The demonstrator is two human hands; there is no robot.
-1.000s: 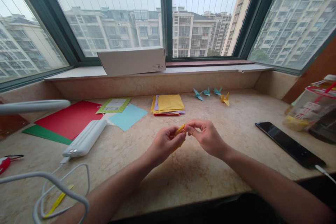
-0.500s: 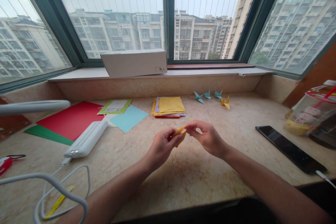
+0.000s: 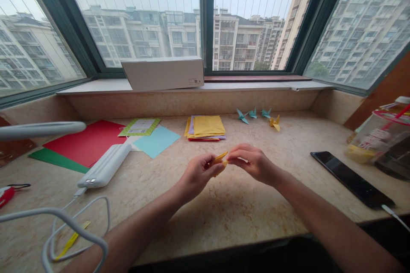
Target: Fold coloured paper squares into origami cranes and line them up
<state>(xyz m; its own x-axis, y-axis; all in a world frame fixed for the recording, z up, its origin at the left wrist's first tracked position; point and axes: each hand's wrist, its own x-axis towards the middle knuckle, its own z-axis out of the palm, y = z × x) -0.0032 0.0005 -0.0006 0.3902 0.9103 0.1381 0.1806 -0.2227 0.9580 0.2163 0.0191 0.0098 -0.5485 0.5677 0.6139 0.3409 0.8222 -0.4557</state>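
A small piece of folded yellow paper point(image 3: 220, 158) is pinched in my left hand point(image 3: 200, 171), between thumb and fingers, above the middle of the stone counter. My right hand point(image 3: 253, 162) meets it from the other side, its thumb and fingertips closed on the paper's right end. Part of the paper is covered by my fingers. Beyond my hands lies a stack of folded paper squares point(image 3: 209, 126), yellow on top with purple and red below. Back right of it stand several small paper cranes, blue ones point(image 3: 242, 116) and a yellow one point(image 3: 274, 123).
On the left lie red paper point(image 3: 88, 143), a light blue sheet point(image 3: 157, 141), a green-edged packet point(image 3: 141, 126) and a white power bank point(image 3: 105, 166) with a looped cable point(image 3: 77, 222). To the right are a black phone point(image 3: 352, 179) and a plastic cup point(image 3: 368, 140). A white box point(image 3: 163, 74) rests on the sill.
My right hand has shifted slightly right and tilted, fingers now lower at the yellow paper's right end. More of the paper's upper point shows. The left hand keeps its hold.
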